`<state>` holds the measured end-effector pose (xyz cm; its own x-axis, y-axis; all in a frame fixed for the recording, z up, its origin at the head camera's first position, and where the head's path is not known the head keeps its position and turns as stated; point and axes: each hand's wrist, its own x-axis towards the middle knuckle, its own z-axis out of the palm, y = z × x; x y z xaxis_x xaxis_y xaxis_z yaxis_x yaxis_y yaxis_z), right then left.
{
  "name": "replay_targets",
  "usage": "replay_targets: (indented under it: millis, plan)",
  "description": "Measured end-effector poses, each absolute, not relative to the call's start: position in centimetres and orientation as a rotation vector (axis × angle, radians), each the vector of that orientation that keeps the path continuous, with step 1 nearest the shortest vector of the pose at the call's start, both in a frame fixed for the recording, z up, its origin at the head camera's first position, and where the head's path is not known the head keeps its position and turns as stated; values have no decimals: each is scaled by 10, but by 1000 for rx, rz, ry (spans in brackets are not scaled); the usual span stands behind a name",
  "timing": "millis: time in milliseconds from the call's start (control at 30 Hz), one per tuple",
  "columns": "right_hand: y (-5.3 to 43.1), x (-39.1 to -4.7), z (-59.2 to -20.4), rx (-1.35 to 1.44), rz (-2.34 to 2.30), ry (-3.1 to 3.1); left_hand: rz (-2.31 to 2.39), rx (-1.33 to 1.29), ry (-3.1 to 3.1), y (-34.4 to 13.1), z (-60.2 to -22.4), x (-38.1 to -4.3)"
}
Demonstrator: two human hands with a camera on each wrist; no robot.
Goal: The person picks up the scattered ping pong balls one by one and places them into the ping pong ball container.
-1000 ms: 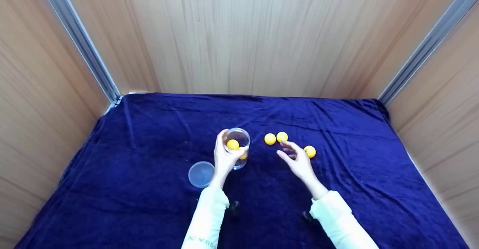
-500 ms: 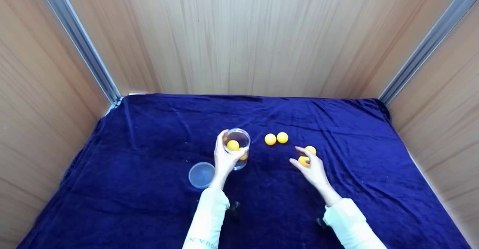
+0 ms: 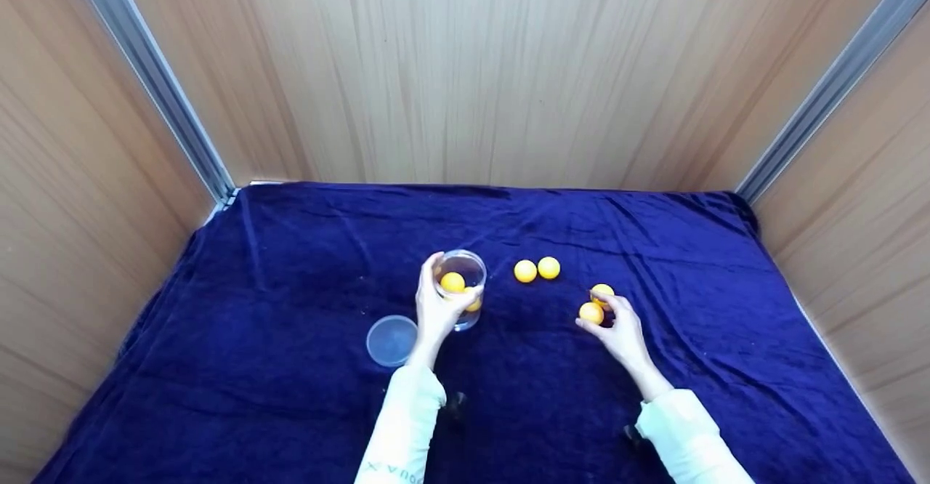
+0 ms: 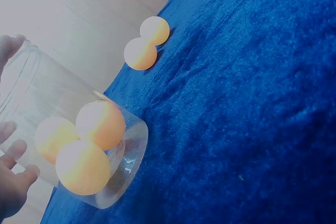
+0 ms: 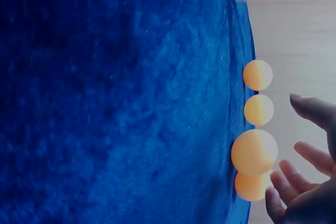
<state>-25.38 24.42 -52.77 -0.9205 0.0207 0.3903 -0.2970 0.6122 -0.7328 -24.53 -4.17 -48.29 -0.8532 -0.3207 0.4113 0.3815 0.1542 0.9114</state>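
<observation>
My left hand (image 3: 438,313) grips a clear jar (image 4: 63,85) that stands on the blue cloth with its mouth up. Inside it, the left wrist view shows three orange table tennis balls (image 4: 83,167). My right hand (image 3: 622,335) is at a near table tennis ball (image 3: 591,314), thumb on one side and fingers on the other, still spread. In the right wrist view that ball (image 5: 254,151) lies in front of the parted fingers. Just behind it sits another ball (image 3: 601,293), partly covered by a finger.
Two more table tennis balls (image 3: 537,269) lie side by side between the jar and my right hand. A round translucent lid (image 3: 391,341) rests left of my left wrist. Wrinkled blue cloth (image 3: 305,266) covers the table, with wood-grain panels (image 3: 465,70) around it.
My right hand has moved right and nearer, away from the pair of balls, and its thumb and fingers have come in around the near ball. The left hand and jar stay put.
</observation>
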Motion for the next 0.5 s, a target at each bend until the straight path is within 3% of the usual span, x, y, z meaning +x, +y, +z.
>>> replay_targets:
  millis: [500]
  plan:
    - [251, -257, -535, 93, 1203, -2630, -1744, -67, -1910, -42, -483, -245]
